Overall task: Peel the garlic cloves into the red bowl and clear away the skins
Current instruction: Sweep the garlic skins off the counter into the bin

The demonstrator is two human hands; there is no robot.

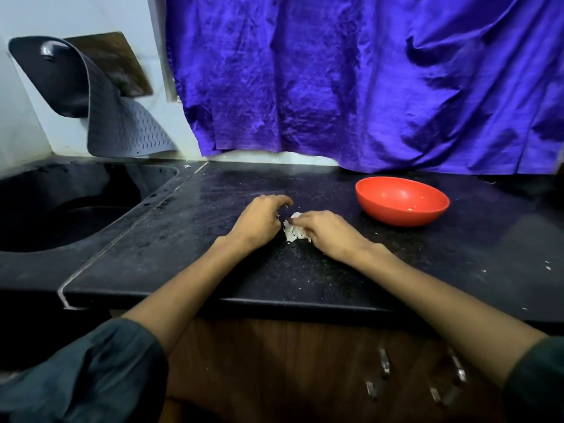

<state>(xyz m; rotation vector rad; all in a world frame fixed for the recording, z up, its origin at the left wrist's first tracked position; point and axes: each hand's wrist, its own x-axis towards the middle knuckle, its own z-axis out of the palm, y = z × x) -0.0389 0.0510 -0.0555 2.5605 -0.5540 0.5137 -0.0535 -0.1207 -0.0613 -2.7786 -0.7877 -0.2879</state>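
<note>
Dark speckled stone makes up your table (305, 270), with a black sink (70, 209) sunk into it on the left and a rumpled purple cloth (351, 80) hanging across the wall behind. A grey perforated mat (122, 129) droops from the wall above the sink.

Your two hands sit close together in the middle of the table, corralling a small white heap of garlic skins (294, 232). Your left hand (259, 221) is cupped with its fingers curled down at the heap's left edge; whether it actually pinches any skin I cannot tell. Your right hand (326, 230) lies over the heap's right side with the fingers bent onto the skins, pressing or gathering them. The red bowl (403, 201) stands well apart to the right, near the cloth, with a few pale bits showing inside; whether those are whole cloves is too small to tell.

This looks like the clearing stage. The skins are papery and light, so a quick sweep or a loose scoop would likely scatter flakes; several white specks already lie stray near the right edge (547, 265) and are easy to miss. If you carry the heap toward the sink, bits could drop along the way.
</note>
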